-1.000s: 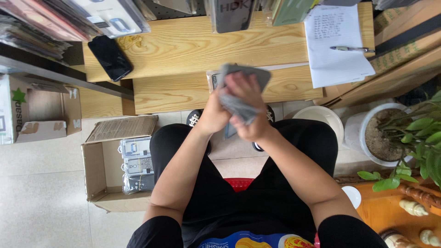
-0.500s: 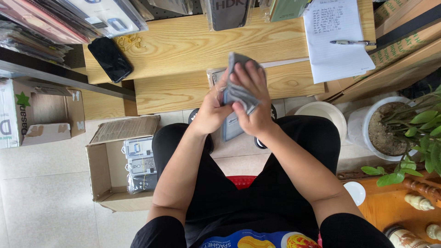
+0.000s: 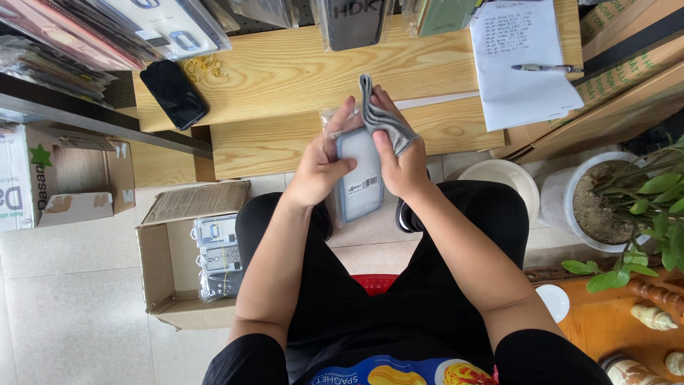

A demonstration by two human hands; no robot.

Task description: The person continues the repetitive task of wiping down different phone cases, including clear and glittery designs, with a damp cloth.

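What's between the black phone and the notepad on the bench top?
Head view: mostly bare wood of the wooden bench between the black phone and the notepad, apart from a small heap of yellow rubber bands beside the phone.

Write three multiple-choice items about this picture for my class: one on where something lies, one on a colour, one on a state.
1. Where does the black phone lie?
A. on the wooden desk
B. in the cardboard box
C. on the floor tiles

2. What colour is the cloth in the right hand?
A. red
B. grey
C. yellow

3. What does the left hand hold?
A. nothing
B. a pen
C. a packaged phone case in clear wrap

Answers:
1 A, it rests on the desk's left end.
2 B, the folded cloth is grey.
3 C, its fingers close around the flat packet.
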